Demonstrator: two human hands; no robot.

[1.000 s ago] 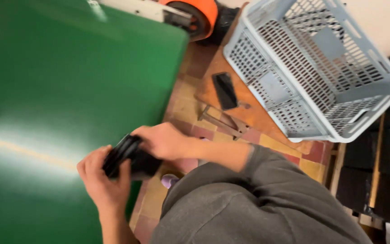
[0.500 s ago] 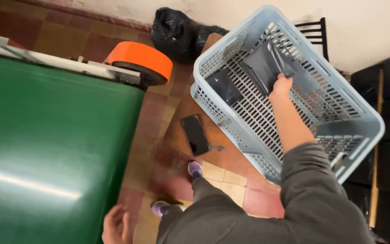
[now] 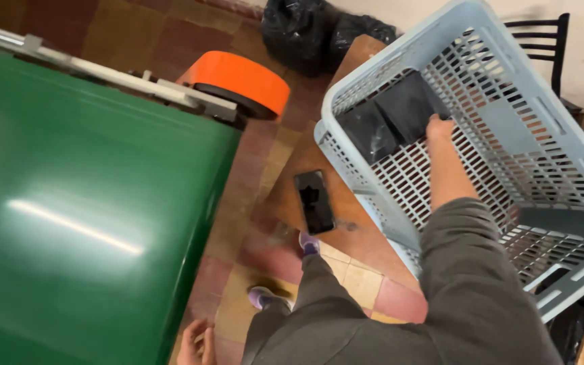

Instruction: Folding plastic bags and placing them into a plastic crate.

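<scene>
My right hand [image 3: 439,128] reaches deep into the pale blue crate [image 3: 562,203], fingers resting on a flat black piece [image 3: 407,105] lying against the crate's slatted floor. I cannot tell whether the fingers are closed on it or only touching. A second black piece [image 3: 366,132] lies just beside the first, nearer the crate's corner. My left hand [image 3: 196,343] hangs low by the green surface [image 3: 82,203], fingers loosely open, holding nothing. A dark phone [image 3: 314,201] lies on the wooden bench [image 3: 359,230] just outside the crate.
</scene>
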